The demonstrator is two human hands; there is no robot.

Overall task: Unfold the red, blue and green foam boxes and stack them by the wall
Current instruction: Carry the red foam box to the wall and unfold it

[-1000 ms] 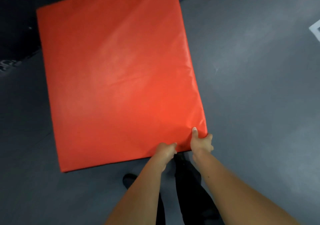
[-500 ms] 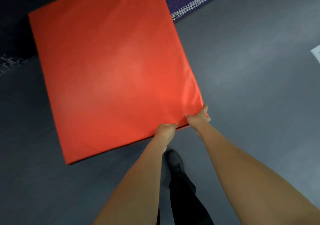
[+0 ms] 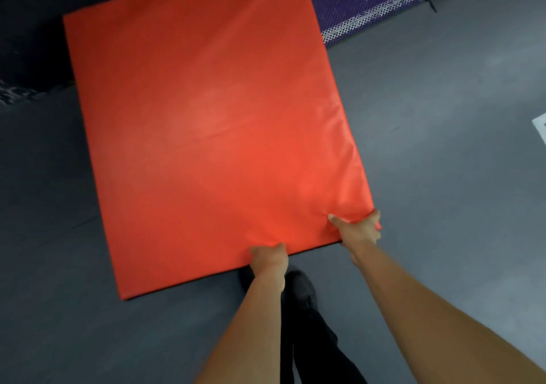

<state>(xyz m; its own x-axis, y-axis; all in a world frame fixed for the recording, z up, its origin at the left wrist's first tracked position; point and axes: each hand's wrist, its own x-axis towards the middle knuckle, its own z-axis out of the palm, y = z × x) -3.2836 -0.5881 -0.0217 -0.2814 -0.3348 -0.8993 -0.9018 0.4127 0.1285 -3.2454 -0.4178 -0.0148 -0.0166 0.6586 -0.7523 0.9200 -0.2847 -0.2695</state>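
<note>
The red foam box point(image 3: 206, 135) lies folded flat on the dark grey floor point(image 3: 443, 176), its far end toward a black padded area point(image 3: 29, 29). Both hands hold its near edge, the left hand point(image 3: 269, 258) with fingers curled round the rim and the right hand point(image 3: 359, 230) at the near right corner, thumb pressed on top and fingers tucked under, likely so the wide, limp slab can be dragged or lifted without sagging. A purple mesh-edged mat point(image 3: 363, 2) lies beyond, and the person's dark shoe point(image 3: 298, 289) stands just beside the edge.
</note>
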